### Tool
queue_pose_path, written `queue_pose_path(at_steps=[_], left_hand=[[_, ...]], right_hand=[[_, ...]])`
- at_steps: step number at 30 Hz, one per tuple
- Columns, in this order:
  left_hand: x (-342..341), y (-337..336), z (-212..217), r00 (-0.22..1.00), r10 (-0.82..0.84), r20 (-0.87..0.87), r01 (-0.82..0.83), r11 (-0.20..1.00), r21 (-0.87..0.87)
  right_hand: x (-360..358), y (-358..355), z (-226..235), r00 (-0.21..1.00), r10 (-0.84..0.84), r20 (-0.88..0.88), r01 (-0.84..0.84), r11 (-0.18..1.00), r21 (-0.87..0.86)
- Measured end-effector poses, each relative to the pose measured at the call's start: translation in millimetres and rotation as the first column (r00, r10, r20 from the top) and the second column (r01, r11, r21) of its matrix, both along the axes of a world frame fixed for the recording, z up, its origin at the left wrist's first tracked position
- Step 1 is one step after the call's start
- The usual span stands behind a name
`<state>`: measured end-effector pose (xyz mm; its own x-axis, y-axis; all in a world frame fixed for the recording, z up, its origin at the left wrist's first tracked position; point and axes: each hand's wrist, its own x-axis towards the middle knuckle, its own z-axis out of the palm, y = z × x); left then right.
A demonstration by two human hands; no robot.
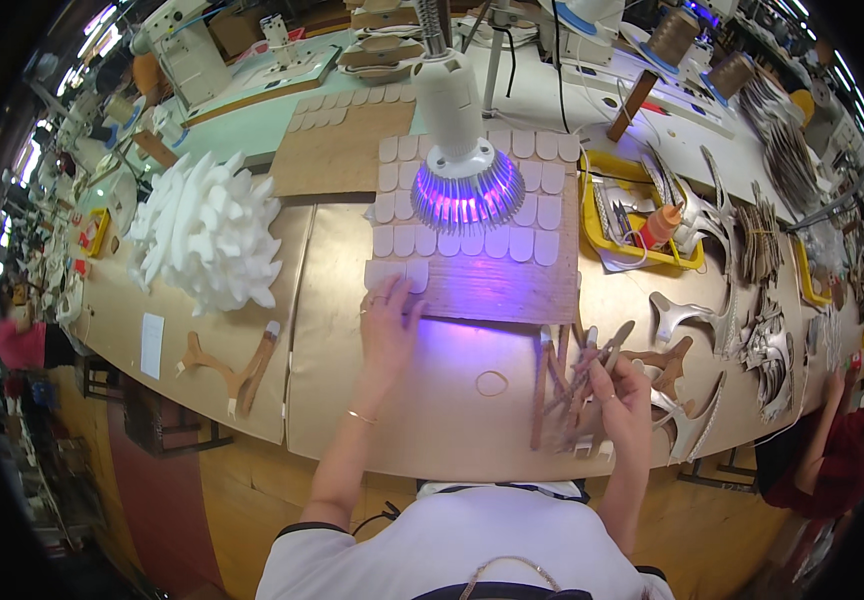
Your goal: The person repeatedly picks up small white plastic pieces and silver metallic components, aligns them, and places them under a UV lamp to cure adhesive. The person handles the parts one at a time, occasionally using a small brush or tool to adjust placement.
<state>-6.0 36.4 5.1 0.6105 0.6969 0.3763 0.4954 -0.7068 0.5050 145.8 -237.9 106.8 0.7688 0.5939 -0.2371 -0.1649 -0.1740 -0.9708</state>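
Right grip [628, 392], board's [512, 292] five o'clock, pinches strip [619, 338]: likely light, flexible; hold mid-length. Left grip [389, 328], seven o'clock, fingers apart, at pale tab [417, 274]: probably thin; take edge.

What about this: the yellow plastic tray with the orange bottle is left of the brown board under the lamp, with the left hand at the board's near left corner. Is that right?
Not quite. The head view shows the yellow plastic tray with the orange bottle right of the flat brown board, not left. The left hand is at that near left corner.
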Motion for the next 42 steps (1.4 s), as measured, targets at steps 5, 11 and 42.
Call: queue_pose_path(at_steps=[5, 11, 42], left_hand=[[-3, 32, -9, 0.989, -0.124, -0.076, 0.136, 0.975, 0.175], [-4, 43, -11, 0.969, -0.214, -0.119, 0.241, 0.924, 0.296], [30, -59, 29, 0.582, -0.727, 0.365, 0.646, 0.686, 0.335]], right_hand=[[7, 16, -19, 0.997, 0.057, -0.057, -0.054, 0.997, 0.055], [12, 22, -31, 0.991, 0.067, -0.116, -0.059, 0.995, 0.078], [-8, 37, -15, 0.892, 0.22, -0.395, -0.154, 0.969, 0.191]])
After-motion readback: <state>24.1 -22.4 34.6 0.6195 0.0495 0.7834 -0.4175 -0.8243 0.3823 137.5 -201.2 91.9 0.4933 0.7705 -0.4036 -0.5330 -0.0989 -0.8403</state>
